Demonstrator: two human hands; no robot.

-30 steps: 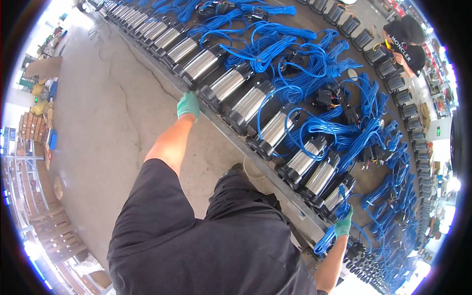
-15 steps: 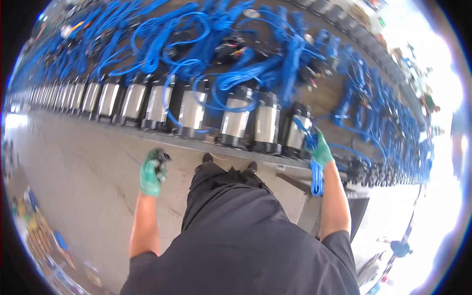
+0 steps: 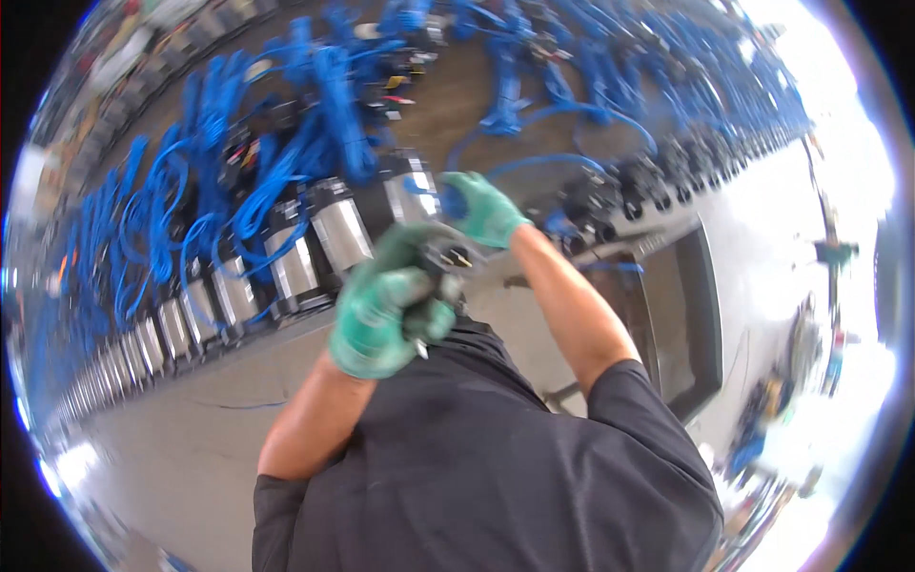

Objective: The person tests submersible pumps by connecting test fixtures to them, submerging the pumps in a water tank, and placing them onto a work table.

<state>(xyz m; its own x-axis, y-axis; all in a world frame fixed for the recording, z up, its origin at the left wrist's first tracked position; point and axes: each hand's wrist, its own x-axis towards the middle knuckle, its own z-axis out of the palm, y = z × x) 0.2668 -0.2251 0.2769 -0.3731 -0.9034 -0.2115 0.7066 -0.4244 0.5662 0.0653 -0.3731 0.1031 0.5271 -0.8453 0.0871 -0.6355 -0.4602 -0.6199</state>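
My left hand (image 3: 381, 315), in a green glove with a darkened palm, is closed around a small black part (image 3: 446, 257) with a brass-coloured bit at its end. Blur and the fingers hide its exact kind. Just beyond, my gloved right hand (image 3: 488, 212) reaches over the bench edge, its fingers closed on a blue cable (image 3: 454, 202). Beside those fingers stands a silver cylinder with black ends (image 3: 412, 191), a blue strand across its front. Another silver cylinder (image 3: 340, 229) stands to its left.
A long dark bench (image 3: 562, 181) carries a row of silver cylinders and many coiled blue cables (image 3: 338, 114). Black fittings (image 3: 596, 200) line its edge on the right. Below them is a grey metal frame (image 3: 701, 324). A concrete floor (image 3: 210, 448) lies to the left.
My left hand has come up and right with the black part, from low over the floor to near my right hand. The view has turned rightward along the bench; my right hand keeps the blue cable.
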